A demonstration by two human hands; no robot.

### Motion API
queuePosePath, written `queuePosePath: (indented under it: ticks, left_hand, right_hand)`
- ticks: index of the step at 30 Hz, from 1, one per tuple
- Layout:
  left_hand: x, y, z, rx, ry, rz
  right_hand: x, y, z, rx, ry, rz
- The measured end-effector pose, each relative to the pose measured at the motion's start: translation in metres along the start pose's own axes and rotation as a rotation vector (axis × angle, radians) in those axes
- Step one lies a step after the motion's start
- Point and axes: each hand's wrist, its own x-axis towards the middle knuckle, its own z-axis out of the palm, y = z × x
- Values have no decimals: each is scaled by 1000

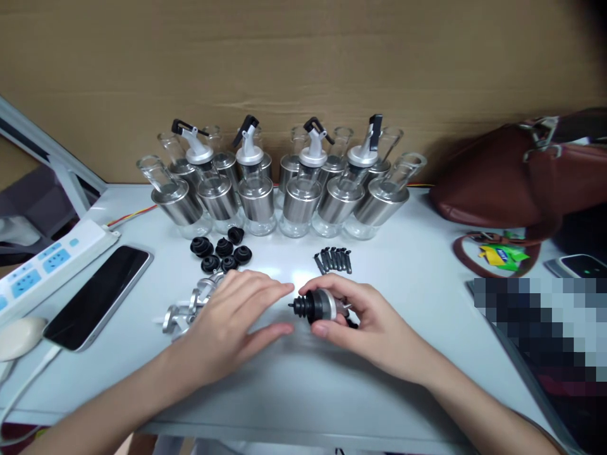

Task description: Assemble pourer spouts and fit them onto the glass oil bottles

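My right hand [360, 316] is closed around a bottle pourer [313, 306], its black ribbed stopper pointing left and its silver body partly hidden by my fingers. My left hand [249, 316] has its fingers stretched out and apart, a short gap left of the stopper's tip, with nothing in it. Behind and below that hand lie silver pourer bodies [183, 313], partly covered by it. Several black ribbed stoppers [222, 249] sit in a cluster beyond them. A row of small black levers [333, 260] lies beyond my right hand.
Two rows of glass bottles with steel sleeves [258, 201] stand at the back, several topped with pourers. At left are a phone [98, 297] and a white power strip [57, 260]. A brown bag [502, 180] and a green-yellow packet [503, 256] lie at right.
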Motion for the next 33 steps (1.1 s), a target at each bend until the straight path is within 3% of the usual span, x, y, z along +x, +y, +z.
queuePosePath:
  ticks: [6,18,26,33]
  left_hand:
    - [1,2,3,-274,-23,-104]
    - [0,3,5,-448,-78,-299]
    - [-1,7,6,-445,34,-215]
    - [-3,6,7,-440,53,-192]
  right_hand:
    - [-1,3,0,-91,-18,-128]
    - [-1,2,1,-225,6,-270]
    - [-1,4,2,-144,-2,-83]
    - [0,3,2,-98,-43,-70]
